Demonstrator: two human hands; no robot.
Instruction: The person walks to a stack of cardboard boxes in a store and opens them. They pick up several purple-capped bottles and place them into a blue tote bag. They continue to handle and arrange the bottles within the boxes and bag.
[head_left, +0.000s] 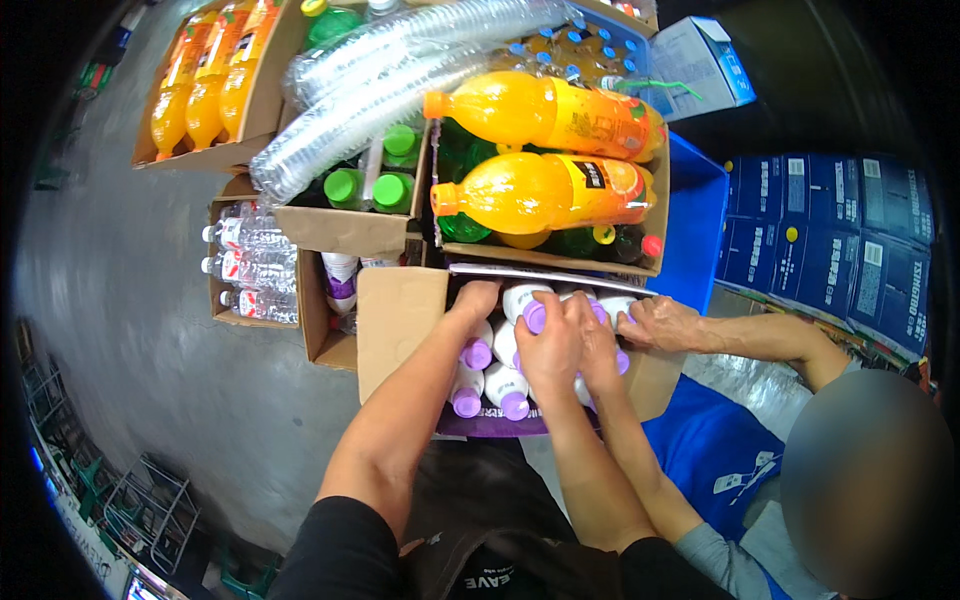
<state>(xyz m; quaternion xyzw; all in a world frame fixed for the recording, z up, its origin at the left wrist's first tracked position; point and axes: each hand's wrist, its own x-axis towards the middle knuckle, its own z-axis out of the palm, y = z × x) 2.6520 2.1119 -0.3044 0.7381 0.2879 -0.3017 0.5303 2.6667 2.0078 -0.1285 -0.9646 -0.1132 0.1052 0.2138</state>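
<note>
An open carton (403, 319) of white plastic bottles with purple caps stands right before me. My left hand (478, 301) reaches into its far left corner, fingers hidden behind the bottles. With thumb and fingers around its purple cap, my right hand (553, 346) grips a white bottle (525, 298). Several more white bottles (507, 384) fill the near rows. Close against my right hand is a co-worker's hand (597, 337), also among the caps. The co-worker's other hand (661, 324) is at the carton's right side, touching a bottle.
Beyond the carton, a cardboard box (547, 259) carries two orange soda bottles (540, 191) lying on green ones. Wrapped stacks of clear plastic cups (367, 112) lie across neighbouring boxes. A blue crate (694, 217) and stacked blue cartons (817, 225) are at right, where the co-worker (750, 555) leans in.
</note>
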